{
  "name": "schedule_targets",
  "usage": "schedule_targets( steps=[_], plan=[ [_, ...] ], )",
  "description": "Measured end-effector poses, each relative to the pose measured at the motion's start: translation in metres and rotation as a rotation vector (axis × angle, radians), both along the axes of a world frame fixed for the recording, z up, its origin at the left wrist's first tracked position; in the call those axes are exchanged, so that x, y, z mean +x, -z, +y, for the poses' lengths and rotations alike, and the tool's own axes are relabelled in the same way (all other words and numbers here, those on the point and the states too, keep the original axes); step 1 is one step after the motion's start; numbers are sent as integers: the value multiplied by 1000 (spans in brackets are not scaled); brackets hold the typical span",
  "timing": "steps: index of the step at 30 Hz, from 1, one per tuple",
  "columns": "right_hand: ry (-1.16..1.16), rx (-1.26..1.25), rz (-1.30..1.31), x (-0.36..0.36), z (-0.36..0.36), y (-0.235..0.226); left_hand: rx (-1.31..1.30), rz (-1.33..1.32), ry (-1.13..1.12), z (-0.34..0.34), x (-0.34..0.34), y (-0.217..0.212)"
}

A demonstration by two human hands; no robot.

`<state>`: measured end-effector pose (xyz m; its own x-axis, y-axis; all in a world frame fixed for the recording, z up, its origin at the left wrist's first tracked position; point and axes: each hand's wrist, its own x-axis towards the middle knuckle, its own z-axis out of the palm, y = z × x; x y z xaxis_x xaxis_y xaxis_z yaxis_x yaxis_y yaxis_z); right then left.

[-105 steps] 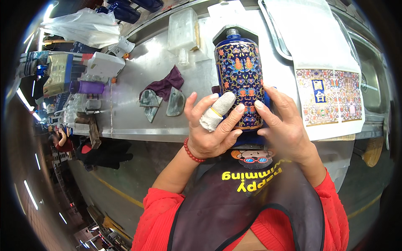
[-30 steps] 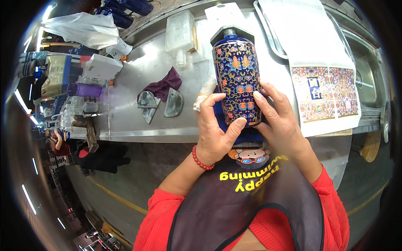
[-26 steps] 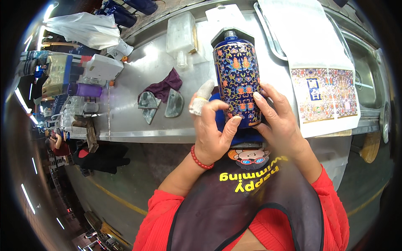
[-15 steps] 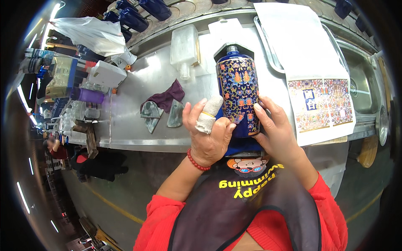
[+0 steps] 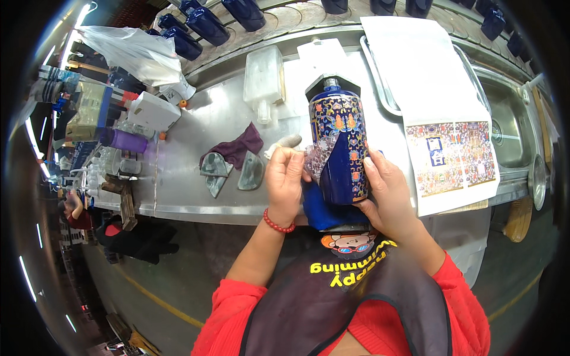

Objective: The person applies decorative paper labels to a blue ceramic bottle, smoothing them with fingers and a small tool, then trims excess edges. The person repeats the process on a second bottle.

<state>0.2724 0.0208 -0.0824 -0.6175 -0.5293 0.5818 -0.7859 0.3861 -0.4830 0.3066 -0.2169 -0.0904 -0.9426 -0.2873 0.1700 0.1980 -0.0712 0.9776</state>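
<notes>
I hold a blue bottle [image 5: 339,148] upright at the near edge of the steel surface [image 5: 184,148], over a blue cloth [image 5: 323,212]. My right hand [image 5: 389,199] clasps its lower side; my left hand [image 5: 286,181] pinches a patterned decal [image 5: 320,161] part-peeled from its front. A printed sheet [image 5: 454,157] lies just right; purple rag [image 5: 237,148] left.

The right hand [image 5: 389,196] is holding a blue patterned bottle [image 5: 339,148] over the steel surface [image 5: 184,148], while the left hand [image 5: 285,184] is pinching a patterned sheet [image 5: 320,161] against the bottle's side.
</notes>
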Motion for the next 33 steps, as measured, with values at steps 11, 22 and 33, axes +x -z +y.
schedule_targets(
  steps=[11,22,33],
  plan=[
    [-27,-14,24,0,4,-3,444,-41,51,0,-9,-18],
    [-19,28,47,1,2,-1,-849,94,102,-4,-27,-74],
    [-25,-9,55,3,4,3,503,-205,35,-19,-21,-29]
  ],
)
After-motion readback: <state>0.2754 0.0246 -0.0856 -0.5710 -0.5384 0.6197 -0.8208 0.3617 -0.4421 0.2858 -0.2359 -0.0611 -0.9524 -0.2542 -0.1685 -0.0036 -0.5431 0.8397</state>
